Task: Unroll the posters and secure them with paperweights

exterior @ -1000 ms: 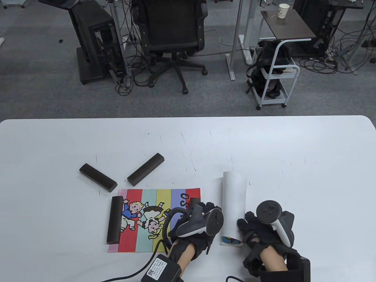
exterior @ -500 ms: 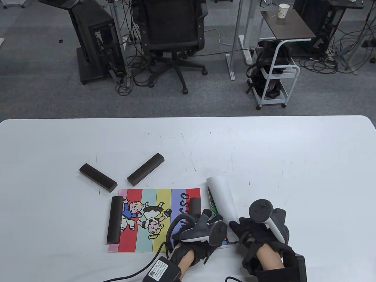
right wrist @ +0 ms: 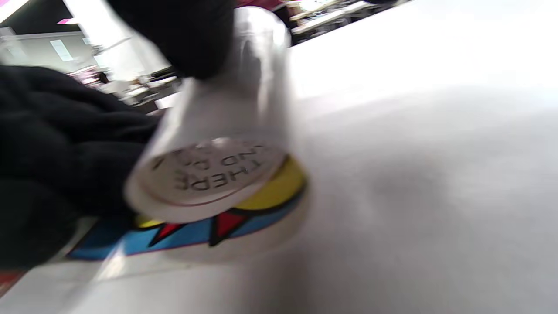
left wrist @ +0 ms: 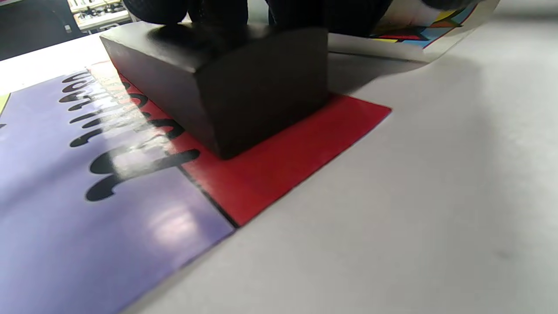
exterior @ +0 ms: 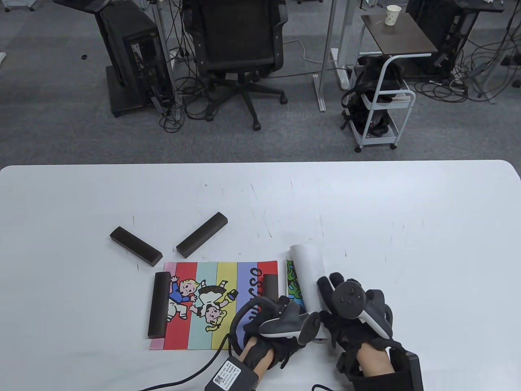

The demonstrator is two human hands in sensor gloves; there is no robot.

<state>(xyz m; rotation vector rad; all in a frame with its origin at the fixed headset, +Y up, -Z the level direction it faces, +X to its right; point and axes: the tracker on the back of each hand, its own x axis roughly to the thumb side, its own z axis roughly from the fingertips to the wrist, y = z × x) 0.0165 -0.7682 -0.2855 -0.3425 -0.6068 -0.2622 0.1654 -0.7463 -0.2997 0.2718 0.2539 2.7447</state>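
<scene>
A striped cartoon poster (exterior: 211, 305) lies flat, with one dark paperweight (exterior: 158, 305) on its left edge and another (exterior: 269, 285) on its right edge, seen close in the left wrist view (left wrist: 226, 83). To its right lies a second poster (exterior: 307, 271), a white roll partly open, with a strip of green print (exterior: 294, 285) showing. My left hand (exterior: 281, 326) presses down the near left edge of this poster. Its fingers (left wrist: 218, 11) hang over the block. My right hand (exterior: 346, 305) rests on the roll (right wrist: 222, 131), with fingers (exterior: 325, 287) laid over it.
Two loose dark paperweights (exterior: 135, 245) (exterior: 201, 240) lie on the white table (exterior: 366, 203) beyond the flat poster's far left corner. A cable and a black box (exterior: 230, 374) trail from my left wrist at the near edge.
The second poster has opened from a tight roll and now shows printed colour on its left. My right hand has moved forward onto the roll. My left hand has drawn back a little.
</scene>
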